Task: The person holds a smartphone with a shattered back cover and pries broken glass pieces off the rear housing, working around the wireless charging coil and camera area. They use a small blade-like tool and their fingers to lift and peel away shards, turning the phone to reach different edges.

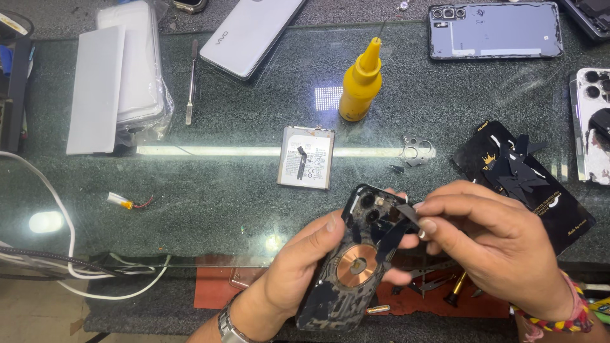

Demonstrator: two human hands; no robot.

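Seen from above, the left hand (298,267) cradles an opened phone back panel (356,254) from below, its grip wrapped around the left edge, thumb on the rim. The panel tilts over the near edge of the dark green counter (222,190), showing a copper-coloured coil ring. The right hand (495,244) reaches in from the right, its grip pinching a dark adhesive strip (406,216) at the panel's upper right. Behind the hands lie a silver rectangular battery (306,157), a yellow nozzle bottle (361,82) and a small metal camera frame (414,150). A black package (559,213) lies right; a white phone (251,32) rests upper left.
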